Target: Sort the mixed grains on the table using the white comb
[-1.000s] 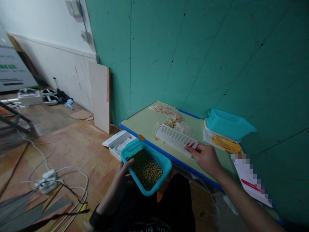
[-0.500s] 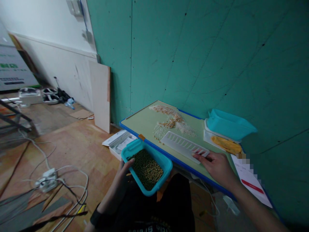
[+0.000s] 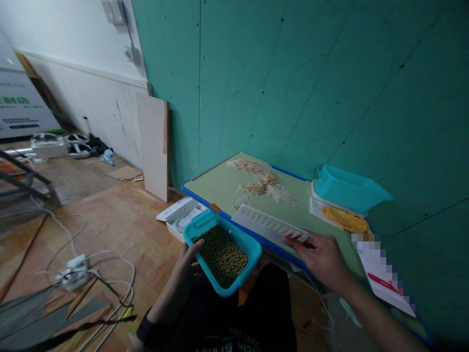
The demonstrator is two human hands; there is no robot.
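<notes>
My left hand (image 3: 186,261) grips the near-left rim of a turquoise basket (image 3: 245,275) filled with green beans (image 3: 222,255), held just below the table's front edge. My right hand (image 3: 322,254) is closed on one end of a white slotted plastic tray (image 3: 267,224). The tray lies at the table's blue front edge (image 3: 205,201), right above the basket. A yellow bean is in the air near the basket's far rim. Behind the tray, piles of mixed pale grains and beans (image 3: 261,186) lie on the green tabletop.
At the back right a turquoise basket (image 3: 348,188) rests on white trays, with a yellow item (image 3: 344,220) beside them. A paper sheet (image 3: 384,278) lies at the right. On the wooden floor are a white box (image 3: 179,217), a power strip (image 3: 75,274) and cables. A green wall stands behind the table.
My right hand has dragged the white slotted tray from mid-table toward the front edge, next to the basket. The left hand and basket have stayed in place.
</notes>
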